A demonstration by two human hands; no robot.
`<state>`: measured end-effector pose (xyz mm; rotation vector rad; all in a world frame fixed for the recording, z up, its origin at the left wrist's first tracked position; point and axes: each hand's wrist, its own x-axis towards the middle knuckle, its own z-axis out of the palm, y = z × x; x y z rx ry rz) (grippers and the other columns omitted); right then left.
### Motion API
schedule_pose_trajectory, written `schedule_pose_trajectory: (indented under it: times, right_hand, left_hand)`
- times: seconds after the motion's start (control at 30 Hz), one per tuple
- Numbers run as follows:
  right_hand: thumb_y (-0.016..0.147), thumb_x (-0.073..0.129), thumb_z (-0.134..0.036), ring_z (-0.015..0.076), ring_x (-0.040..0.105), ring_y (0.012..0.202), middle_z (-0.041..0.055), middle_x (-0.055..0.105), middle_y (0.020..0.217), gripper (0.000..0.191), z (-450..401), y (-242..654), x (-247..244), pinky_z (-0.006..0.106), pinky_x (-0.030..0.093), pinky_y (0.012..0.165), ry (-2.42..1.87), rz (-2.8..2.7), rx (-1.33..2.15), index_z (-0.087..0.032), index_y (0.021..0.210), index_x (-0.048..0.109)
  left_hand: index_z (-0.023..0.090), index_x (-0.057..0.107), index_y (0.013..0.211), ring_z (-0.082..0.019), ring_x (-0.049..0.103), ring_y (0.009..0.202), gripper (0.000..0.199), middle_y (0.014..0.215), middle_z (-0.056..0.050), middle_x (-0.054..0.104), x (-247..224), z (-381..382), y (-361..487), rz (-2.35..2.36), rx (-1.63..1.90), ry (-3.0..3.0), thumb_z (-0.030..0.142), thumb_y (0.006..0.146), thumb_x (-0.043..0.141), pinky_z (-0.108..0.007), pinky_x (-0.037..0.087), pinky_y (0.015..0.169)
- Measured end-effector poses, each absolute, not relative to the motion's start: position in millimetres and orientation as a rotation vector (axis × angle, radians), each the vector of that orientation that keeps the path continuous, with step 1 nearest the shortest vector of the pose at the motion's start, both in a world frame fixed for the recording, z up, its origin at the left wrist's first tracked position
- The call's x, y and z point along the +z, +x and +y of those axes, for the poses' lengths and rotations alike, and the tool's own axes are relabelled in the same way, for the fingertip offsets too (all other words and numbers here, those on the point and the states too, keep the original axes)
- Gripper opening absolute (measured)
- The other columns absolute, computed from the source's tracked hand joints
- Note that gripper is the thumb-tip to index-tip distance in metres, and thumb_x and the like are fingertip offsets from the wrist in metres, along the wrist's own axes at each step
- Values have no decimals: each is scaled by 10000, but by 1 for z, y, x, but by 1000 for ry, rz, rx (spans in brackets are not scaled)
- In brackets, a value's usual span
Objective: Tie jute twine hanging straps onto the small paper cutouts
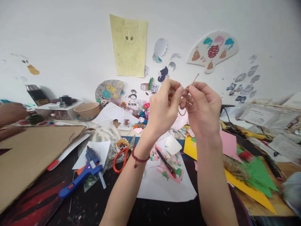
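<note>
Both my hands are raised close together in front of the wall. My left hand (166,105) is closed, its thumb and fingertips pinching a thin brown twine (194,79). My right hand (203,108) pinches the same twine a little to the right, and a short end sticks up above its thumb. A small loop of the twine hangs between the hands. The exact crossing of the twine is hidden by the fingertips. Below the hands, a white sheet (164,191) bears pink and green paper scraps and a black pen (166,162).
Red-handled scissors (121,160) and a blue glue gun (82,177) lie left of my forearms, beside cardboard (35,157). Coloured paper (261,172) and a twine bundle (236,168) lie right. Another person's hand (13,113) shows at far left.
</note>
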<state>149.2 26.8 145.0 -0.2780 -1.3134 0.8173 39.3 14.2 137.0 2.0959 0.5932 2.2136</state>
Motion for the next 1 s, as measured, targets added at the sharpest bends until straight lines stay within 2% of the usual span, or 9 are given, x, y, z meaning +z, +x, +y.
schedule_pose_trajectory:
  times: [0.23, 0.6, 0.77, 1.0]
  right_hand:
    - [866, 725, -320, 66, 552, 516, -40, 631, 740, 115, 19, 146, 146, 223, 480, 510, -236, -1322, 817, -246, 839, 640]
    - [874, 700, -311, 76, 536, 550, -31, 614, 737, 116, 14, 146, 148, 225, 478, 533, -226, -1308, 880, -239, 813, 633]
    - [882, 697, -321, 79, 538, 563, -30, 609, 750, 126, 14, 146, 148, 229, 488, 549, -219, -1305, 887, -239, 819, 625]
    - [888, 688, -295, 74, 527, 569, -33, 588, 731, 131, 11, 144, 149, 222, 489, 571, -199, -1287, 911, -229, 800, 616]
  left_hand:
    - [202, 549, 1012, -59, 600, 607, 179, 755, 29, 642, 135, 16, 43, 565, 2294, 2094, 356, 1053, 468, -206, 456, 568]
    - [213, 547, 1086, -66, 600, 597, 207, 695, 47, 608, 135, 14, 50, 472, 2317, 2007, 391, 1058, 447, -217, 462, 574]
    - [211, 531, 1037, -72, 612, 613, 171, 715, 41, 615, 134, 15, 52, 414, 2310, 1969, 365, 1056, 458, -225, 476, 591]
    - [216, 520, 1094, -83, 626, 629, 210, 723, 36, 623, 133, 15, 53, 467, 2307, 1966, 398, 1065, 418, -240, 483, 612]
